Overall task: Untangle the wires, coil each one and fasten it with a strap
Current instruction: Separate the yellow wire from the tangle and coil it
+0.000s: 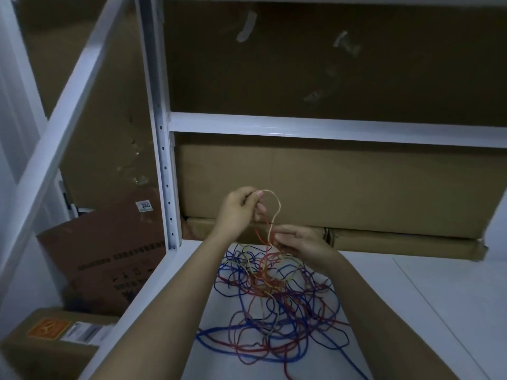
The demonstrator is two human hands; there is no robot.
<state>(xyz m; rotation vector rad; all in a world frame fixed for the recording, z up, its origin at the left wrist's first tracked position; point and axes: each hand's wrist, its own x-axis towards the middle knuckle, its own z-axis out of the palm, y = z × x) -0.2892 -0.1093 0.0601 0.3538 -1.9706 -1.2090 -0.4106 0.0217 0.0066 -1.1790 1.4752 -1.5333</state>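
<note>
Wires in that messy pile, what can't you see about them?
- Head view: where each wire runs in the tangle; strands cross over one another.
- Yellow wire: its ends, hidden in left hand and right hand.
- Blue strands at the bottom edge: cut off.
- Straps: none visible.

— Any text you can read?
— A small white label (144,206) on the brown cardboard box (109,242), left of the left hand (241,209), reads what looks like "3055".
— And the black print lower on that box?
— Upside down, too blurred to read.
</note>
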